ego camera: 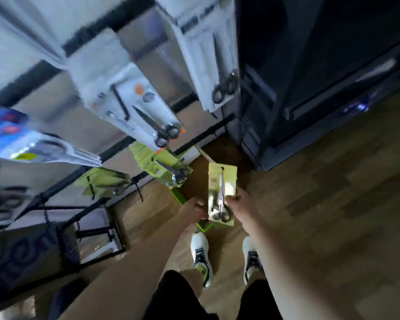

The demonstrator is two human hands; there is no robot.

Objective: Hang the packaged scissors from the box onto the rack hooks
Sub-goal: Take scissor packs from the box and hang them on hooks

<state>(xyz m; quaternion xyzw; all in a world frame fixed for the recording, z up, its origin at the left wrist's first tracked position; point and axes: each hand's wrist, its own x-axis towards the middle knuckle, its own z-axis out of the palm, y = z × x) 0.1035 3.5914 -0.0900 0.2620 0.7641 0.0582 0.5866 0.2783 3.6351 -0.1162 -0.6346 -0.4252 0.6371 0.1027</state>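
Fingers of both my left hand point(195, 207) and right hand point(237, 199) pinch the packaged scissors point(221, 195) by its lower end, long axis toward twelve o'clock, hang hole uppermost, the green-stocked rack hooks point(138, 188) off at ten o'clock, nearer my left.

support: wood-plank floor point(321, 204) | on it: open box point(195, 181) — rack point(97, 218) feet — white shoes point(200, 252)

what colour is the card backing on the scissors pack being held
Light yellow-green, on the scissors pack held between the left hand and right hand; head view.
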